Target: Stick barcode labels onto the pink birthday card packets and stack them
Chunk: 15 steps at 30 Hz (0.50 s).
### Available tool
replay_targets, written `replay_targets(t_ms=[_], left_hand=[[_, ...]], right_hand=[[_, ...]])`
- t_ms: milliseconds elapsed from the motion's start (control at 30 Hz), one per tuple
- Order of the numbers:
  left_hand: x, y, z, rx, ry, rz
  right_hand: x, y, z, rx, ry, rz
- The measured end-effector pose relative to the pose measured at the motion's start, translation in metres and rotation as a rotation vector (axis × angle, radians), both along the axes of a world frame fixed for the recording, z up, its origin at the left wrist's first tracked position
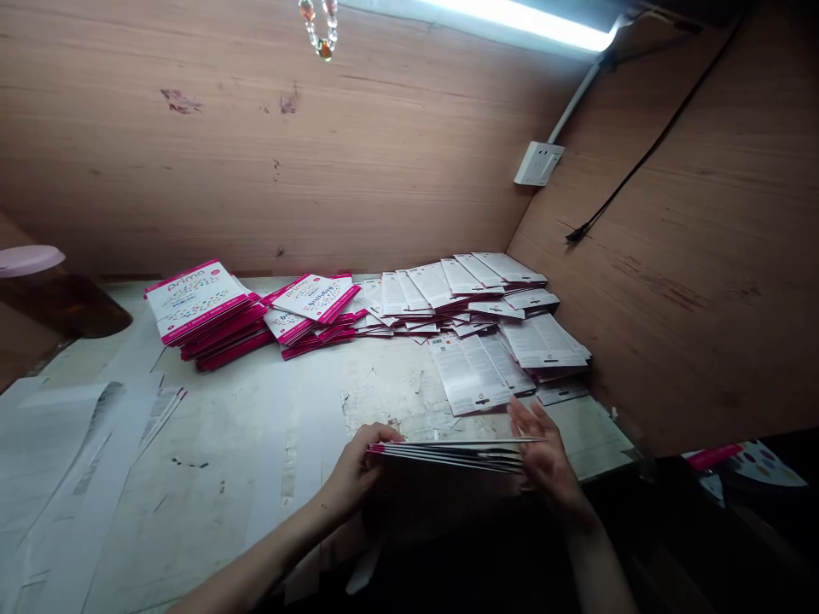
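Note:
My left hand (pixel 359 467) is closed on the pink-edged left end of several thin flat packets (pixel 448 455), seen nearly edge-on above the table's front edge. At their right end, where the packets fan slightly apart, my right hand (pixel 543 452) touches them with its fingers spread. Beyond my hands, white packets (pixel 477 375) lie back side up in overlapping rows. Further left are a small pile of pink and white packets (pixel 313 300) and a taller stack (pixel 201 298), both printed side up.
A cup with a pale lid (pixel 31 260) stands at the far left. Loose paper sheets (pixel 57 452) cover the table's left side. Wooden walls (pixel 256 145) enclose the back and right, with a socket (pixel 539 164) and a hanging black cable (pixel 653 149).

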State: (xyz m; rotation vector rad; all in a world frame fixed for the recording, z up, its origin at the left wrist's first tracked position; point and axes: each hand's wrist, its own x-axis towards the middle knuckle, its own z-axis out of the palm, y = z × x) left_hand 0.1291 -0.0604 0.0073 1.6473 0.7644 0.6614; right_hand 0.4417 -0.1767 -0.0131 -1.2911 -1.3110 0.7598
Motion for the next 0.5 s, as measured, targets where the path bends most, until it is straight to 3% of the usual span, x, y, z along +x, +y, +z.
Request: replay_targets(t_ms=[67, 133, 233, 367, 433, 500], left_hand=[[0.003, -0.001, 0.002, -0.027, -0.037, -0.019], [0.006, -0.002, 0.002, -0.071, -0.098, -0.040], [0.009, -0.004, -0.004, -0.061, -0.146, -0.024], [0.011, -0.007, -0.015, 0.006, -0.129, -0.014], [0.013, -0.007, -0.015, 0.007, -0.089, -0.009], [0.013, -0.005, -0.008, 0.009, -0.032, 0.014]], right_hand=[[-0.002, -0.012, 0.002, -0.070, -0.101, 0.031], [-0.014, -0.015, -0.007, -0.084, -0.115, 0.036], [-0.035, -0.007, -0.036, 0.048, -0.050, -0.058], [-0.041, 0.001, -0.070, 0.055, -0.043, -0.121], [-0.035, 0.003, -0.076, 0.098, -0.040, -0.116], [-0.031, 0.007, -0.070, 0.107, -0.019, -0.119]])
